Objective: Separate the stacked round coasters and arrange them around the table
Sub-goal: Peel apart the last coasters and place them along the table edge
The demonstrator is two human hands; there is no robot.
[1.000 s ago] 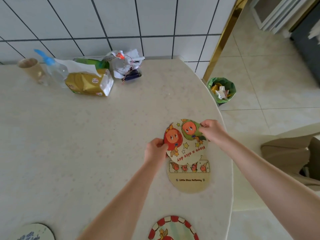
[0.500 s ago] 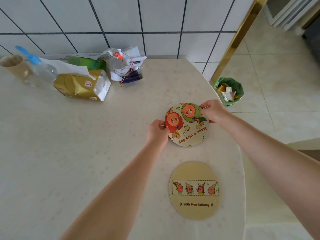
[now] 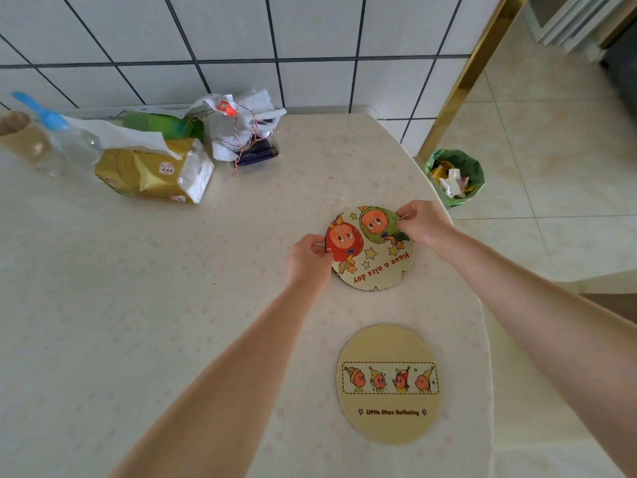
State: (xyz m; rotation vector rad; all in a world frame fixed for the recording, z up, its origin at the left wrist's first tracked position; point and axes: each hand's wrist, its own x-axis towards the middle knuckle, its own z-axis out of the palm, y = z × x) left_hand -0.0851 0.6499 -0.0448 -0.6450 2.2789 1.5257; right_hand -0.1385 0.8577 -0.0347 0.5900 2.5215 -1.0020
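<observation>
Both hands pinch the "Have a nice day" coaster (image 3: 374, 251)
Left hand (image 3: 306, 262) at its left edge; right hand (image 3: 422, 224) at its far-right edge; "Little Stars Gathering" coaster (image 3: 389, 384) lies nearer on the bench (image 3: 138, 288).

"Have a nice day" coaster (image 3: 374, 257) (cartoon-printed)

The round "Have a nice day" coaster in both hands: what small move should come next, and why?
Probably set it flat and let go. The left hand and right hand pinch opposite edges of the round "Have a nice day" coaster, already apart from the yellow round "Little Stars Gathering" coaster lying on the pale table.
</observation>
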